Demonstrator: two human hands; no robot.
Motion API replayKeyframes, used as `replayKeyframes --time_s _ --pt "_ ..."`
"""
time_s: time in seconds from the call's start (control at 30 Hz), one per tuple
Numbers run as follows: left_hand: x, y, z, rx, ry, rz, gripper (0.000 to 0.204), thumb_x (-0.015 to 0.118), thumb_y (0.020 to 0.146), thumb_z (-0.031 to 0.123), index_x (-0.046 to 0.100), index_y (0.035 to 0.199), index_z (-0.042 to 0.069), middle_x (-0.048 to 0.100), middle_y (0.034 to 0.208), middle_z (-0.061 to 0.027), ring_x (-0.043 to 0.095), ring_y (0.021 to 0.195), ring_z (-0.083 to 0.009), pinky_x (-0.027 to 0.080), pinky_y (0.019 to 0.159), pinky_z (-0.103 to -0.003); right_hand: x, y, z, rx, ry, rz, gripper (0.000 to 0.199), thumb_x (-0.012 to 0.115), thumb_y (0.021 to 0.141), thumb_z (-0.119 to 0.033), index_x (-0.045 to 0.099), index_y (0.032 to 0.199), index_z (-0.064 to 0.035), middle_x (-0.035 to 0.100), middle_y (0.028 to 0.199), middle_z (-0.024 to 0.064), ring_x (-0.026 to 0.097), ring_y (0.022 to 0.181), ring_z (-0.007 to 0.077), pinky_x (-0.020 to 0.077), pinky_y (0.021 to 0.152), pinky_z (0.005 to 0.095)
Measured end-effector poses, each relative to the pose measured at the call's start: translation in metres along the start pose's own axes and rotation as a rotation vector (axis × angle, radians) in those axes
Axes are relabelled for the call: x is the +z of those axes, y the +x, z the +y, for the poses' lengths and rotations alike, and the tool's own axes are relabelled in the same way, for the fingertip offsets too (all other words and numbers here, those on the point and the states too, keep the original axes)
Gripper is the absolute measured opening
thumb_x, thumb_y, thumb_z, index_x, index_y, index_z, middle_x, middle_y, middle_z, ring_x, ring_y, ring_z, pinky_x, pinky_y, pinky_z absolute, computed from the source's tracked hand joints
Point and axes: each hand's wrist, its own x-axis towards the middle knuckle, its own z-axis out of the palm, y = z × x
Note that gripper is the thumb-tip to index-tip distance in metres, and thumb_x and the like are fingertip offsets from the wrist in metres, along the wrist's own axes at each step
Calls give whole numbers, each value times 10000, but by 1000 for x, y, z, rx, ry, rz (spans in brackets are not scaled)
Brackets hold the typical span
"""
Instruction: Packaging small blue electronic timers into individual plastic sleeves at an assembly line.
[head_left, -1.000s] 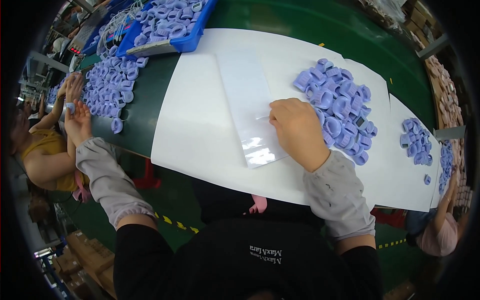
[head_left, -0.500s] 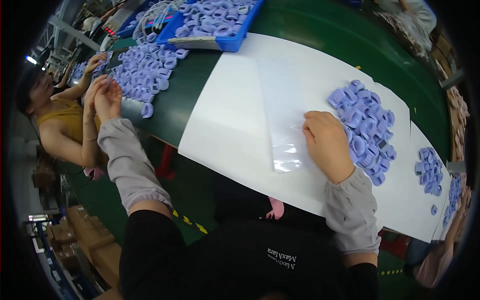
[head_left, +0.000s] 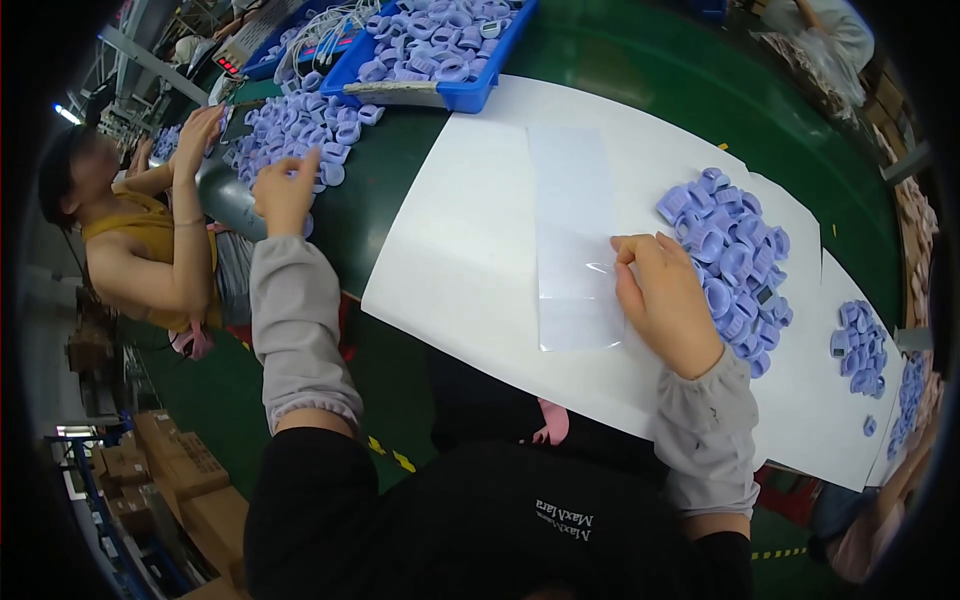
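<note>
A clear, flat plastic bag [head_left: 575, 225] lies lengthwise on a white sheet [head_left: 450, 240]. My right hand [head_left: 668, 300] hovers at the bag's right edge with bent fingers, a gap between thumb and forefinger and nothing visible between them. Just right of it is a heap of lavender ring-shaped plastic pieces [head_left: 735, 260], a few with small dark screens. My left hand [head_left: 285, 195] reaches left to the near edge of another pile of these lavender pieces [head_left: 300, 130] on the green table. Its thumb stands apart from the curled fingers; the fingertips are partly hidden.
A blue bin [head_left: 465, 95] full of lavender pieces stands at the far edge of the sheet. Smaller groups of lavender pieces [head_left: 860, 345] lie to the right. At left a co-worker [head_left: 150, 240] in a mustard top has raised hands beside the pile. Cardboard boxes [head_left: 185, 465] are stacked at lower left.
My left hand has come away from the co-worker's hands, moving right and down to the pile. My right hand has shifted slightly from the bag, which now lies wider at its near end.
</note>
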Motion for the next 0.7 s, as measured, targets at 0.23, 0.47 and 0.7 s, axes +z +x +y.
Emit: replayKeyframes --time_s 0.23,0.47,0.7 --pt "-4 -23 56 323 180 -121 298 673 848 407 724 883 116 656 1008 -89 596 993 -267 444 863 -413 -17 3 -7 158 533 124 103 536 906 -19 529 1008 -12 618 1197 136 589 1066 225 410 983 349" --pt "-1 -132 234 306 -1105 -1021 305 437 1024 193 516 1197 -46 653 1008 -128 626 912 -171 497 861 -303 -30 1 2 197 1019 263 60 535 912 -20 559 967 -29 529 1299 148 509 1132 188 400 977 330" --pt "20 -197 249 383 -1233 -1054 290 583 952 110 550 1200 -37 668 1010 -107 641 933 -160 505 824 -275 -28 1 7 116 951 311 64 566 878 5 561 937 -19 520 1267 139 495 1137 206 382 997 362"
